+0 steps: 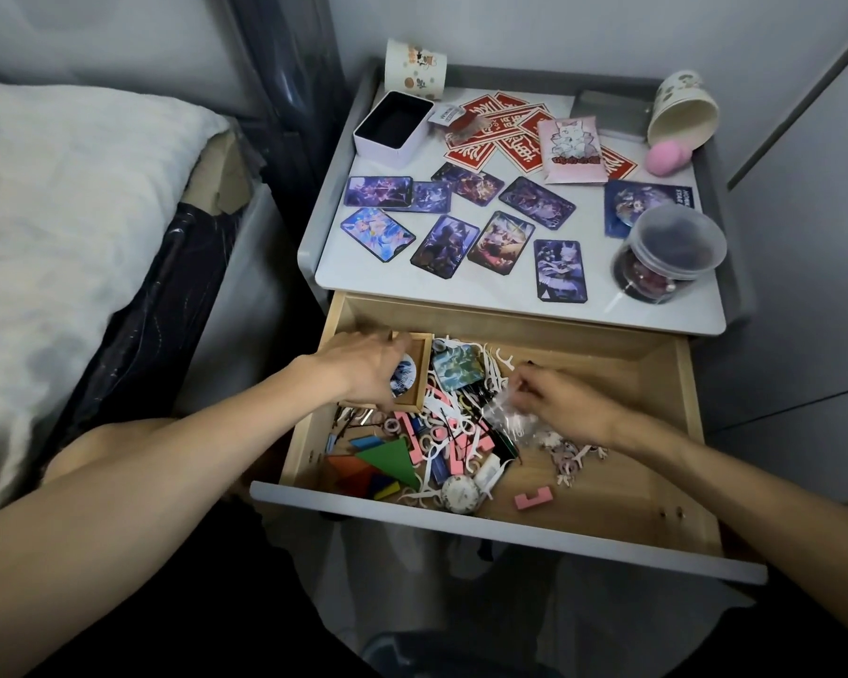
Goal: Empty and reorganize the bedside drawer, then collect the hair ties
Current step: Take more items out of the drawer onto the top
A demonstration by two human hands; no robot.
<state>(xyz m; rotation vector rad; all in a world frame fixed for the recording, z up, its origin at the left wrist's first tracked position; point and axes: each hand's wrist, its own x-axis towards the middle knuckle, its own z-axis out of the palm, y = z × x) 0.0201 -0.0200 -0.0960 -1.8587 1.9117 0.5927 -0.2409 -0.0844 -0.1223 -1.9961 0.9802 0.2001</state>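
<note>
In the open pale wooden drawer (510, 313), our left hand (363, 369) gripped a small wooden tray (424, 367), probably light and stiff, by its rim; our right hand (564, 408) pinched a clear plastic bag (507, 420), likely limp, slippery

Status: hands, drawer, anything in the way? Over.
Left hand grips box in drawer. Right hand pinches clear bag. Drawer cluttered on left, bare on right. Cards cover nightstand top.

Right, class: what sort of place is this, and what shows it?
Most likely a bedroom: a bed with white bedding stands beside a small nightstand, whose open drawer holds small clutter.
</note>
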